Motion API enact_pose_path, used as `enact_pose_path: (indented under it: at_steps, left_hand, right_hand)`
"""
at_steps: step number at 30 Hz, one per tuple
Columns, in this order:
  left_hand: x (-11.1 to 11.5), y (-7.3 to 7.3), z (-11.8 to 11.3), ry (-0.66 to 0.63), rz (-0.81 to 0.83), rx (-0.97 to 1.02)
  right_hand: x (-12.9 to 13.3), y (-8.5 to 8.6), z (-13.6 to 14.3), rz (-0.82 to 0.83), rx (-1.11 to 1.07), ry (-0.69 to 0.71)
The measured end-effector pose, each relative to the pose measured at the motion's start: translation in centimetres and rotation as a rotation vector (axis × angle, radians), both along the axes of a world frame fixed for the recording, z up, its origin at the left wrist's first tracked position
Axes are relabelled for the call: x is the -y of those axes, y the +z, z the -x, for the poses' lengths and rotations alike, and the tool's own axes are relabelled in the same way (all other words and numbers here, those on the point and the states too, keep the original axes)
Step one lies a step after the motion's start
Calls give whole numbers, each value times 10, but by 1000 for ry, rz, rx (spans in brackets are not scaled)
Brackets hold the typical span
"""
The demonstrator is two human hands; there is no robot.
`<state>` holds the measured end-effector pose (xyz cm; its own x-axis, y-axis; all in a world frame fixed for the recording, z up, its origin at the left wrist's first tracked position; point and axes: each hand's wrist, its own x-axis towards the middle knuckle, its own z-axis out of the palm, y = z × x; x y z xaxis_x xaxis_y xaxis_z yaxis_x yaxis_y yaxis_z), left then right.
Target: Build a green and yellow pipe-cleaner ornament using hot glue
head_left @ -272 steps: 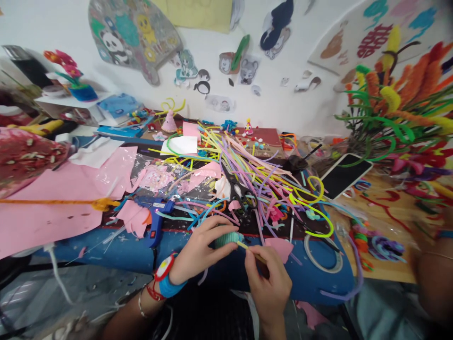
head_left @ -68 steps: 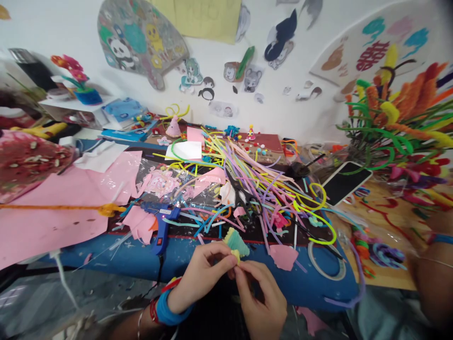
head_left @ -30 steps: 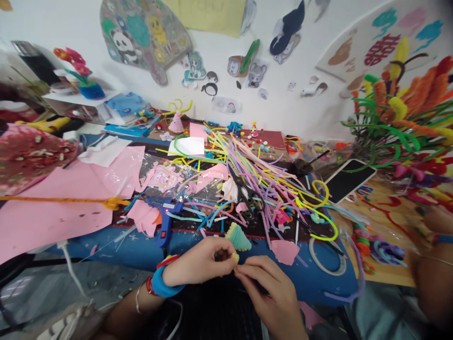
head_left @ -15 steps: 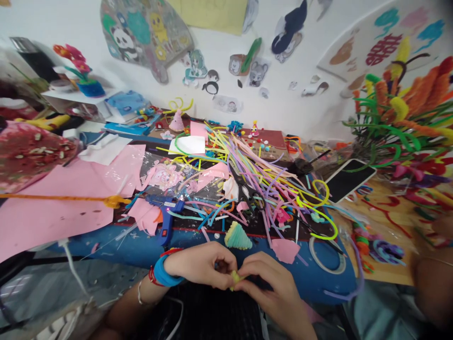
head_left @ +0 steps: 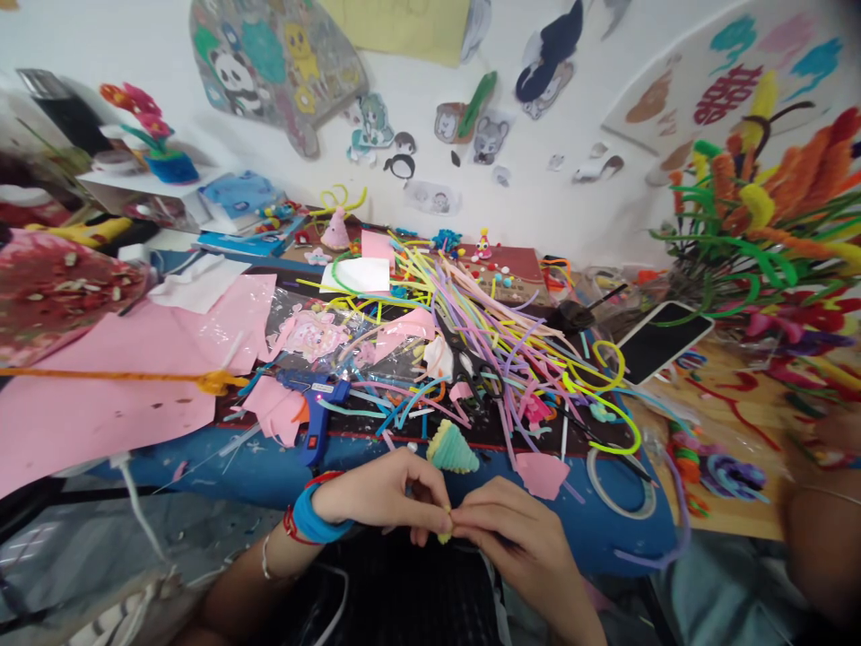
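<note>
Both hands meet over my lap at the table's front edge. My left hand (head_left: pixel 396 498), with a blue band and red bracelets at the wrist, pinches a small yellow fuzzy piece (head_left: pixel 444 537). My right hand (head_left: pixel 508 529) closes its fingertips on the same piece from the right. Most of the piece is hidden by the fingers. Just beyond the hands lies a teal and yellow fuzzy triangle (head_left: pixel 453 448). Left of it rests a blue glue gun (head_left: pixel 316 432). Black scissors (head_left: pixel 476 372) lie among the pipe cleaners.
Many pastel pipe cleaners (head_left: pixel 498 314) spread over the table. Pink sheets (head_left: pixel 127 386) cover the left side. A phone (head_left: pixel 663 341), a tape ring (head_left: pixel 615 498) and fuzzy flowers (head_left: pixel 760 206) are at right. Another person's arm (head_left: pixel 824 538) shows at the right edge.
My fingertips have drawn closer together and now cover more of the yellow piece. My left fingers have shifted slightly, and the table items look unmoved.
</note>
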<state>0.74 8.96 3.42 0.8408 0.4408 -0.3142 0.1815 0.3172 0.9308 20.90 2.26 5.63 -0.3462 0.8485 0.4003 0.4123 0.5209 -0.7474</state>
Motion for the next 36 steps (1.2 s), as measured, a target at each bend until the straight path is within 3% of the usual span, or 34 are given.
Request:
enact_pose_path:
  at_steps: [16,21,27,36]
  left_hand:
    - [5,-3,-9,140,-100,81]
    - [10,-7,-13,261,-104,102]
    - [14,-9,-18,456,-86,178]
    - [16,-6,-25,672,-108,225]
  right_hand:
    - [-1,-8,-8,-8,65,-71]
    - [1,-9,-1,-94,76,-177]
    - [9,-11,22,-243,2,-407]
    - [12,-20,40,-214,-141,-422]
